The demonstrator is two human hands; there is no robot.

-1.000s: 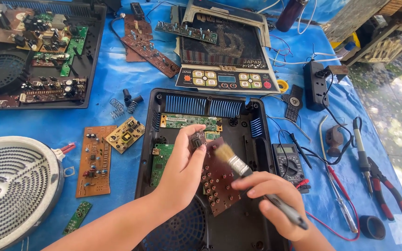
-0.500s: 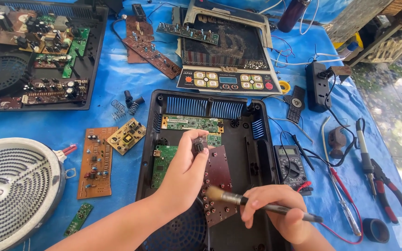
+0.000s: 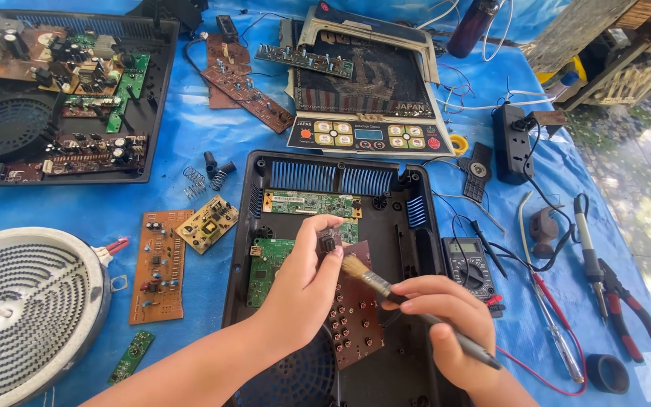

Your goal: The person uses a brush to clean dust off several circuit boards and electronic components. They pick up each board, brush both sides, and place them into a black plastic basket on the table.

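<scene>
While our left hand point(image 3: 303, 290) pinches the brown, button-studded circuit board point(image 3: 354, 316) over the black plastic casing point(image 3: 423, 294), our right hand point(image 3: 446, 332) clasps a bristly brush point(image 3: 371, 277) touching its top edge.

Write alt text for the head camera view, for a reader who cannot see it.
Two bare hands work over an open black appliance casing on a blue tarp: the left hand holds up a brown circuit board while the right hand sweeps a small brush over it. Loose circuit boards, a round heating coil, a multimeter and pliers lie around.
</scene>
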